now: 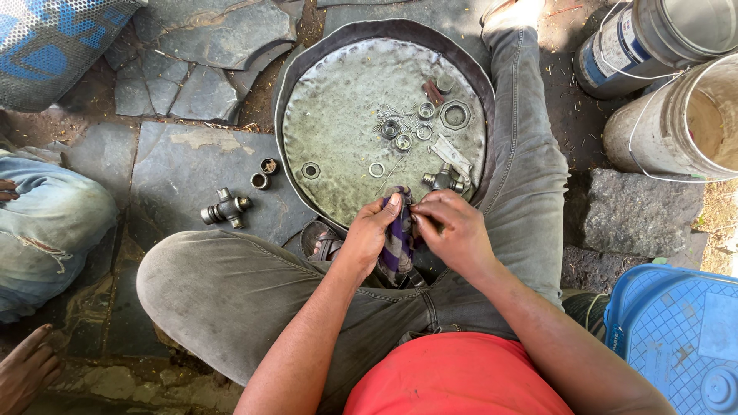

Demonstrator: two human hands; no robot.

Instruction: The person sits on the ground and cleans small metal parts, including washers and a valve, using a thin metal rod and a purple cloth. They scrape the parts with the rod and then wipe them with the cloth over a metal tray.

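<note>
Landmark: round metal tray [338,115].
Cloth [397,242]: at tray's near rim, hanging lengthwise toward me.
My left hand [371,230]: fingers clamped on cloth.
My right hand [453,230]: fingers pinched together against cloth; content hidden.
Cross joint [446,180]: on tray, just beyond right hand, nearer it.

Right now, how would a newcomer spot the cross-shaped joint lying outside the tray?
Start at the big round metal tray. Just left of its rim, on the grey stone floor, lies a cross-shaped universal joint. Unlike the two small bearing cups beside it, it has four arms.
</note>
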